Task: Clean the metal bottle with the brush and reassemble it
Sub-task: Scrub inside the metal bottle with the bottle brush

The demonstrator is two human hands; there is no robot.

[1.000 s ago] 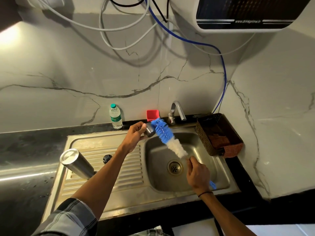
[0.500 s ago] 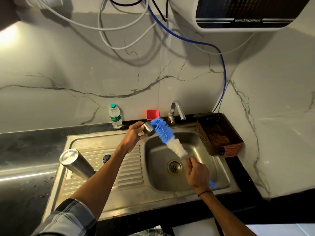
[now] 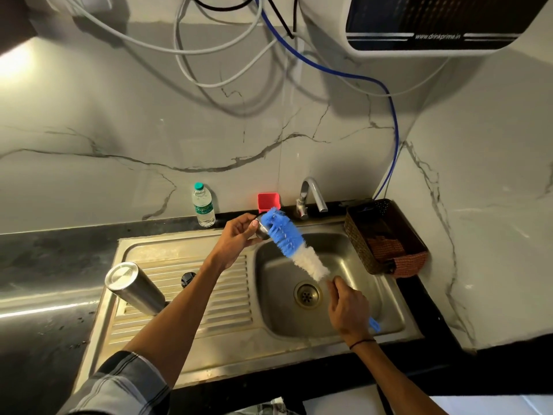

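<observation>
The left hand [image 3: 239,235] pinches a small metal cap [image 3: 261,230] over the sink [image 3: 353,333] edge while the right hand [image 3: 348,307] grips the brush [image 3: 287,235] scrubbing it; a hard stroke could knock it loose, and the bottle [image 3: 134,289] on the drainboard could tip.

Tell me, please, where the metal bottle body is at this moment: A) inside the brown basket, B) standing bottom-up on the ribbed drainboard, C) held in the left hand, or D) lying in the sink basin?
B: the metal bottle stands with its closed base upward on the drainboard, apart from both hands; the left hand holds only a small metal cap against the brush.
</observation>
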